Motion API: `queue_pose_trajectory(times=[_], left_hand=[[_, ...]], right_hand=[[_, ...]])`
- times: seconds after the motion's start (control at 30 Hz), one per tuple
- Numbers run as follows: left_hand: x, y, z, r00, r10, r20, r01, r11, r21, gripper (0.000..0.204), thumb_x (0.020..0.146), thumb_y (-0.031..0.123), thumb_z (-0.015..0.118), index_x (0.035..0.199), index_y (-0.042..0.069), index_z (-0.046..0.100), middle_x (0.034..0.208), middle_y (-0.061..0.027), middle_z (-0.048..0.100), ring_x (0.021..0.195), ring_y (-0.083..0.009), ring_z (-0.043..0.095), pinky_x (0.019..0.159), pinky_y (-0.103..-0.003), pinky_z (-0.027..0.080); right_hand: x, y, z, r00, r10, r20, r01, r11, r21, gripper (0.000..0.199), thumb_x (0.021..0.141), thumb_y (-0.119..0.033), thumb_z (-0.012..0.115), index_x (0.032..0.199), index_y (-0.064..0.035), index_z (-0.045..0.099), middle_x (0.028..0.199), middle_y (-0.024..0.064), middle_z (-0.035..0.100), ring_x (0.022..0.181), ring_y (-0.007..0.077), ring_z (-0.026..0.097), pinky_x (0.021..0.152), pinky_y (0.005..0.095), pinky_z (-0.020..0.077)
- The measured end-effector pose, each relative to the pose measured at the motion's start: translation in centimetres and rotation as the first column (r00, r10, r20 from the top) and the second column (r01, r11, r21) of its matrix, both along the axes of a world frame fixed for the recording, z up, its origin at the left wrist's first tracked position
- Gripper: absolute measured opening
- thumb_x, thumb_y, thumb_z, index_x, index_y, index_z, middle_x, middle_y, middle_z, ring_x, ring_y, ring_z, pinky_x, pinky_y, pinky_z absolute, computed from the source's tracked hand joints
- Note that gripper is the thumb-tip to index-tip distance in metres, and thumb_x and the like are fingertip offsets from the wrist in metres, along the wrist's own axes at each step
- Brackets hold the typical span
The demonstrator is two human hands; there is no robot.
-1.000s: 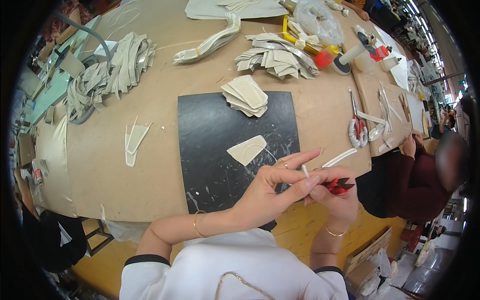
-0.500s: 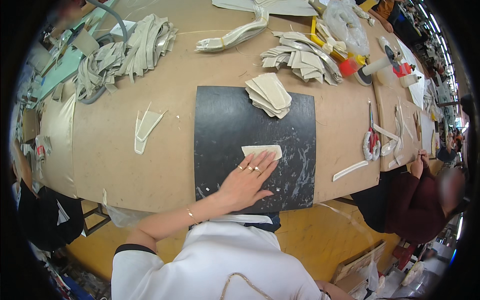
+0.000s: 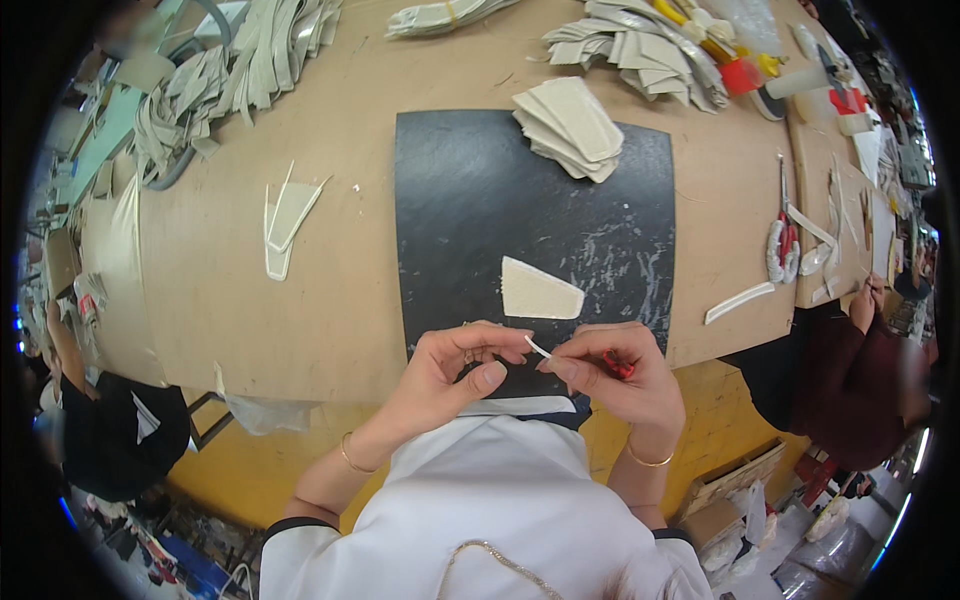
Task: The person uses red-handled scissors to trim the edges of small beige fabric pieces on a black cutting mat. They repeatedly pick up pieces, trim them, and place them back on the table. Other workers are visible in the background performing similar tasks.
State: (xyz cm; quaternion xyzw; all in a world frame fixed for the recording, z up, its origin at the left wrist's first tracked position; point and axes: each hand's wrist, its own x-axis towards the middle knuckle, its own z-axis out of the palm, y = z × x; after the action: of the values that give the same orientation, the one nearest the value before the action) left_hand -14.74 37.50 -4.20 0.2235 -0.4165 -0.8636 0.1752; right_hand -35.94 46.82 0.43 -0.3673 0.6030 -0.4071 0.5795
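My right hand (image 3: 622, 378) is closed, its thumb and forefinger pinching a short, thin white strip (image 3: 537, 346). Something small and red (image 3: 618, 366) is tucked in the same hand's fingers; its kind is hidden. At the strip's free end is my left hand (image 3: 450, 368), thumb and fingers apart, the forefinger tip close to the strip; I cannot tell whether it touches. Beyond both hands a cream tapered piece (image 3: 541, 291) with a pale edge lies flat on a black mat (image 3: 465, 220). A fanned stack of similar pieces (image 3: 570, 128) rests at the mat's far edge.
Left on the brown table lie two tapered pieces (image 3: 290, 222). On the right are scissors (image 3: 783, 240) with wrapped handles and a curved white strip (image 3: 739, 303). Bundles of cream pieces (image 3: 640, 50) sit at the back. A co-worker (image 3: 850, 375) sits at right.
My left hand has lifted off the tapered piece and drawn back toward me. My right hand has come into view with the white strip and red item. The tapered piece lies turned and uncovered.
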Motion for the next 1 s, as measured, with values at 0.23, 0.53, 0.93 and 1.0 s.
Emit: queue_pose_trajectory(times=[0.23, 0.53, 0.93, 1.0], left_hand=[[-1.0, -0.9, 0.1, 0.995, 0.021, 0.096, -0.040, 0.978, 0.204, 0.022, 0.093, 0.010, 0.069, 0.112, 0.000, 0.069, 0.103, -0.0033, 0.068, 0.088, -0.0082, 0.061, 0.080, -0.023, 0.048], [-2.6, -2.3, -1.7, 0.783, 0.466, 0.413, -0.098, 0.748, -0.657, 0.011, 0.077, 0.004, 0.079, 0.087, 0.009, 0.077, 0.096, -0.0035, 0.060, 0.092, -0.0190, 0.055, 0.080, -0.033, 0.044], [-4.2, -3.6, -4.5, 0.692, 0.655, 0.303, 0.041, 0.383, -0.923, 0.013, 0.075, 0.013, 0.083, 0.087, 0.012, 0.078, 0.097, -0.0023, 0.059, 0.097, -0.0228, 0.053, 0.085, -0.037, 0.040], [-3.9, -3.5, -4.5, 0.698, 0.649, 0.304, 0.082, 0.349, -0.933, 0.014, 0.075, 0.010, 0.083, 0.088, 0.010, 0.079, 0.098, -0.0034, 0.059, 0.096, -0.0217, 0.052, 0.085, -0.035, 0.041]], right_hand=[[0.9, -1.0, -1.3, 0.999, 0.023, 0.027, -0.021, 0.997, -0.075, 0.009, 0.085, -0.008, 0.075, 0.090, -0.0005, 0.074, 0.066, 0.0019, 0.060, 0.057, 0.0087, 0.044, 0.052, 0.0261, 0.0332], [2.2, -2.0, -3.0, 0.883, -0.141, -0.447, 0.177, 0.983, 0.039, 0.012, 0.083, -0.010, 0.075, 0.086, 0.0006, 0.072, 0.066, 0.0085, 0.061, 0.051, 0.0171, 0.050, 0.050, 0.0304, 0.0373], [1.4, -4.3, -4.4, 0.801, -0.046, -0.597, 0.241, 0.937, 0.251, 0.034, 0.090, -0.023, 0.071, 0.072, 0.0049, 0.063, 0.052, 0.0013, 0.040, 0.053, 0.0073, 0.033, 0.047, 0.0286, 0.0282], [1.4, -4.4, -4.3, 0.800, -0.035, -0.599, 0.242, 0.933, 0.268, 0.033, 0.090, -0.023, 0.071, 0.073, 0.0048, 0.064, 0.052, 0.0010, 0.040, 0.053, 0.0072, 0.033, 0.047, 0.0284, 0.0281]])
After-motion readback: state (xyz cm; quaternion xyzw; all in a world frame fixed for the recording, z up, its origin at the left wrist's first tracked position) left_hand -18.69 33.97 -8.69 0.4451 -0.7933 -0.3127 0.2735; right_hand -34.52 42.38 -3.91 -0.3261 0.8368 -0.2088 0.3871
